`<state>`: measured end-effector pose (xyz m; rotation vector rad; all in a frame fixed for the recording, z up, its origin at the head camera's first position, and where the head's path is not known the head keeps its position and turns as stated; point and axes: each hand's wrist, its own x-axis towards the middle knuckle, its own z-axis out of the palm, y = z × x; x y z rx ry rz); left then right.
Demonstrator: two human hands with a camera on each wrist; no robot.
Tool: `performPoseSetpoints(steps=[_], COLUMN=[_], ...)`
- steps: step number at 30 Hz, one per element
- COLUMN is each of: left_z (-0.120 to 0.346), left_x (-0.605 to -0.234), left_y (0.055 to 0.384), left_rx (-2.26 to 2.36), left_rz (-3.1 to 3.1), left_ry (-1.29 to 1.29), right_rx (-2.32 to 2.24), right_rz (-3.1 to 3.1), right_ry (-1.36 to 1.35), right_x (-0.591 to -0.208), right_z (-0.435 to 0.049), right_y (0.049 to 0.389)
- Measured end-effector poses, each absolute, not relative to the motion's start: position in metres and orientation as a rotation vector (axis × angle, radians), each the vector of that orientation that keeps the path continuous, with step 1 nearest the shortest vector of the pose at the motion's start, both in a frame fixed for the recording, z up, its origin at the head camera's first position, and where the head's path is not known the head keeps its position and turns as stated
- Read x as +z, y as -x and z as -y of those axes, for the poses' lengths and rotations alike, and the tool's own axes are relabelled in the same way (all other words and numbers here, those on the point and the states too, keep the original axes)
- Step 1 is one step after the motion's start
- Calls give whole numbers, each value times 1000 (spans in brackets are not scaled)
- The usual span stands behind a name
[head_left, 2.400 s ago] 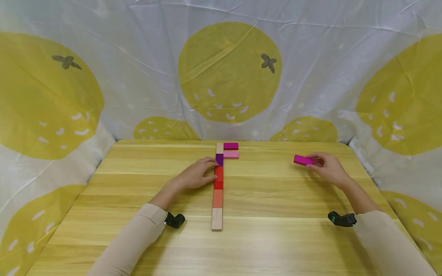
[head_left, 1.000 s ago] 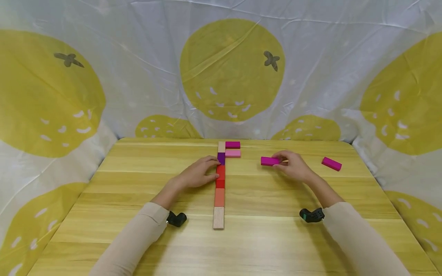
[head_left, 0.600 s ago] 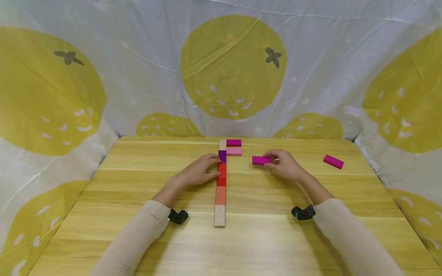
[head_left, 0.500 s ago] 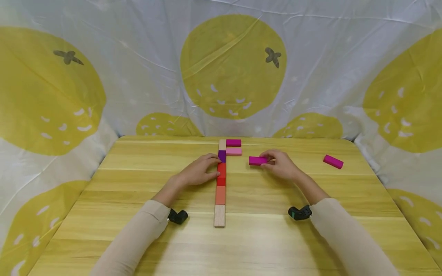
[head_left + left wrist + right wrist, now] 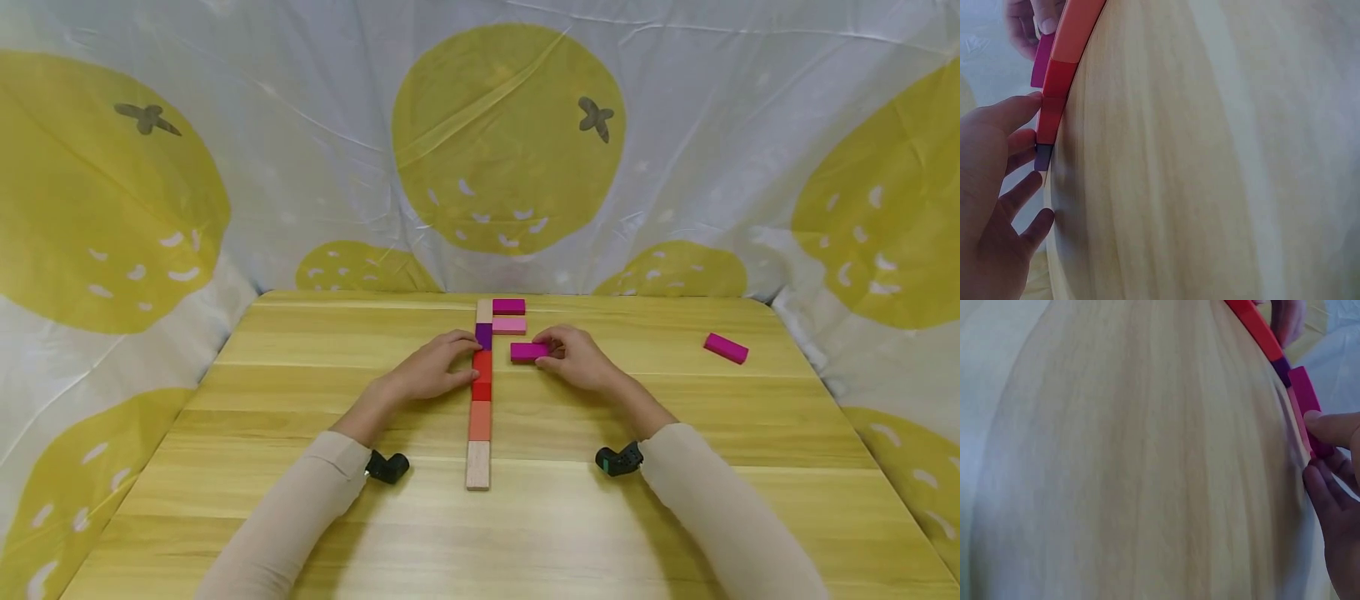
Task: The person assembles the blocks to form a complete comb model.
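Observation:
A straight row of wooden blocks runs away from me mid-table: a pale block [image 5: 477, 465], an orange block [image 5: 480, 421], a red stretch [image 5: 482, 375], a purple block [image 5: 483, 335] and a pale far block [image 5: 484, 311]. Rightward from its far end stick a magenta block [image 5: 508, 307] and a pink block [image 5: 509, 326]. My left hand [image 5: 431, 367] rests its fingertips along the row's left side by the red and purple parts. With thumb and fingers, my right hand [image 5: 577, 358] pinches another magenta block [image 5: 525, 352], its free end pointing at the row, a small gap between.
Another magenta block [image 5: 726, 348] lies at an angle on the wooden table [image 5: 600, 533], to the far right. Behind the table's back edge hangs a white curtain [image 5: 322, 150] printed with yellow fruit. A black wrist camera [image 5: 618, 458] juts from each sleeve.
My right hand has carried the pinched magenta block leftward to near the row. The far-right magenta block, hidden at first, now shows on the table. My left hand has kept its place.

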<state>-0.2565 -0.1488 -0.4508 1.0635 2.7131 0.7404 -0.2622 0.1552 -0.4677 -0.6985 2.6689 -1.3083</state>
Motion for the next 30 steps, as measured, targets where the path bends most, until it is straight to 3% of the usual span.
performPoseSetpoints(steps=[30], left_z=[148], left_x=[-454], left_y=[257], left_rx=[755], left_rz=[-2726], left_ry=[-1052], right_rx=[-1150], right_rz=[-2776], right_ry=[769], right_x=[-477], right_z=[-126], right_y=[275])
